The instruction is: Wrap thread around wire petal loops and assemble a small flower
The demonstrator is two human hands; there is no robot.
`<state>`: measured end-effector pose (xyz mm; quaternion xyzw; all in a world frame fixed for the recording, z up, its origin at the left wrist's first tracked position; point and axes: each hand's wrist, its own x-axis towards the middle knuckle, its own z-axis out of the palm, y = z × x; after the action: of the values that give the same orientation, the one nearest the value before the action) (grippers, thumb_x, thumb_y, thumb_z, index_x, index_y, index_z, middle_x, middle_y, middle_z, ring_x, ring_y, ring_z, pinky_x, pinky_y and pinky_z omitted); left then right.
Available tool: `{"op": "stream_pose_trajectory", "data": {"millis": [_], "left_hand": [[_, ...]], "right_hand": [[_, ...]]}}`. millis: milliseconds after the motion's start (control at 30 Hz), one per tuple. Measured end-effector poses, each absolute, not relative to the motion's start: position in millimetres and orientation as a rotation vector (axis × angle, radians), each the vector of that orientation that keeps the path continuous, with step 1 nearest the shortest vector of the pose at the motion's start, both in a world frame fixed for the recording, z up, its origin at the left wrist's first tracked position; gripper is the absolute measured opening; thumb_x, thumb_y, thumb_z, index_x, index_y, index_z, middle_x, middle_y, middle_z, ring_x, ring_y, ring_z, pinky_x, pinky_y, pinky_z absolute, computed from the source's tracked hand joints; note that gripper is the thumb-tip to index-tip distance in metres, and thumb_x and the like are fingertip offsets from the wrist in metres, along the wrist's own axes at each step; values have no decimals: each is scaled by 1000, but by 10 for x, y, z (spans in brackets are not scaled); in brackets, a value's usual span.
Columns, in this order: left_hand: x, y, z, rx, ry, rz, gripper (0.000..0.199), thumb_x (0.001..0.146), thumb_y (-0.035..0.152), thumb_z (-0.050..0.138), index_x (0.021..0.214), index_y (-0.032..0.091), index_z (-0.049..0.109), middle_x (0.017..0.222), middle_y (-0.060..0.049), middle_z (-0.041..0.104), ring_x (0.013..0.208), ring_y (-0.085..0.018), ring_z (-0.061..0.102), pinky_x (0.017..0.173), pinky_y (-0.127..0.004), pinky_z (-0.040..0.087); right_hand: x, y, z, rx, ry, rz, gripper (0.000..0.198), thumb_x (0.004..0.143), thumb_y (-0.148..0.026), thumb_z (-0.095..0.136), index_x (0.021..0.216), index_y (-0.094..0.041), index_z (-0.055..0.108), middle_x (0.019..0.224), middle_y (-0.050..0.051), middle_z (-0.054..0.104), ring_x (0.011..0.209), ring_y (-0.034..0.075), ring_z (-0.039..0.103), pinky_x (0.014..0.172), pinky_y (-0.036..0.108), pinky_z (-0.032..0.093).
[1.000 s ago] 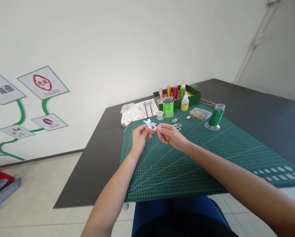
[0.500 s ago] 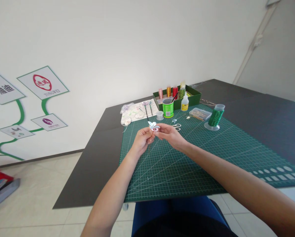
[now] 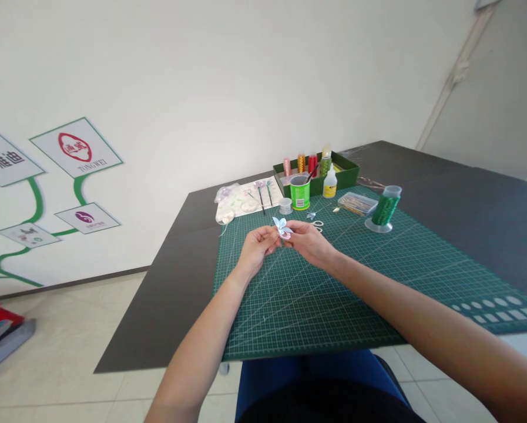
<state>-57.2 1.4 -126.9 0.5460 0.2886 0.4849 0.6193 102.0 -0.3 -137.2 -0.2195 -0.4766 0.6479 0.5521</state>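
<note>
Between my fingertips is a small artificial flower (image 3: 282,227) with pale blue petals and a pink part below. My left hand (image 3: 258,247) is closed, its thumb and fingers pinching at the flower's left side. My right hand (image 3: 308,239) closes on it from the right. Both hands are raised over the green cutting mat (image 3: 334,305). Just beyond my right hand lie white-handled scissors (image 3: 318,224), partly hidden by it. A small loose blue petal piece (image 3: 311,215) rests behind them.
At the back stand a green box (image 3: 351,176) of thread spools, a green tin (image 3: 300,197) and a glue bottle (image 3: 329,183). To the right are a clear plastic case (image 3: 358,203) and a green thread spool (image 3: 385,207). A white sheet (image 3: 232,207) with brushes lies at left.
The flower has shifted slightly right and turned, its blue petals now tilted toward the right. My right hand's fingers have drawn closer around it.
</note>
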Motion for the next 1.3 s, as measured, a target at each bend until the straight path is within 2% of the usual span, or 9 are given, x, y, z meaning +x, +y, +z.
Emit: {"op": "stream_pose_trajectory", "data": {"millis": [100, 267, 500, 600, 767, 967, 1300], "left_hand": [[-567, 4, -1270, 1288, 693, 1133, 43, 68, 52, 90, 71, 14, 70, 58, 0, 63, 44, -5, 35, 44, -20, 20], [-560, -2, -1278, 1355, 738, 1173, 42, 72, 53, 87, 71, 14, 73, 53, 2, 56, 46, -6, 39, 45, -21, 26], [-571, -2, -1269, 1400, 760, 1198, 43, 71, 54, 88, 74, 13, 75, 54, 0, 60, 47, -8, 47, 47, -21, 36], [-576, -2, -1271, 1363, 756, 1208, 41, 70, 51, 90, 76, 13, 74, 55, -1, 63, 48, -9, 52, 49, -22, 39], [-557, -7, -1270, 1262, 696, 1218, 41, 67, 46, 93, 73, 14, 67, 56, 1, 64, 46, -7, 51, 46, -19, 36], [-553, -24, -1258, 1137, 654, 1146, 45, 60, 43, 98, 70, 13, 67, 55, 2, 64, 45, -4, 49, 46, -16, 34], [-605, 2, -1275, 1085, 611, 1043, 46, 54, 38, 101, 71, 12, 67, 59, 1, 66, 51, -7, 58, 51, -18, 45]], "right_hand": [[1021, 6, -1378, -521, -1127, 1507, 29, 62, -37, 95, 69, -21, 72, 65, -1, 65, 61, 12, 49, 57, 28, 34], [1025, 22, -1409, -540, -1105, 1468, 25, 62, -33, 95, 70, -20, 75, 66, -1, 65, 62, 11, 47, 59, 28, 36], [1022, 24, -1418, -542, -1111, 1389, 26, 59, -33, 98, 66, -21, 76, 68, -2, 61, 63, 12, 47, 58, 28, 37], [1022, 10, -1406, -530, -1139, 1370, 25, 62, -34, 97, 67, -21, 76, 68, -2, 58, 63, 11, 45, 58, 28, 37], [1029, 8, -1402, -509, -1168, 1381, 22, 67, -34, 94, 72, -20, 77, 68, -2, 60, 61, 10, 46, 58, 28, 36], [1030, 27, -1411, -522, -1210, 1397, 27, 65, -34, 96, 70, -18, 75, 64, -3, 58, 59, 9, 45, 57, 27, 35], [1028, 4, -1377, -424, -1220, 1366, 26, 58, -33, 99, 68, -21, 78, 76, -1, 65, 67, 14, 63, 59, 28, 55]]}}
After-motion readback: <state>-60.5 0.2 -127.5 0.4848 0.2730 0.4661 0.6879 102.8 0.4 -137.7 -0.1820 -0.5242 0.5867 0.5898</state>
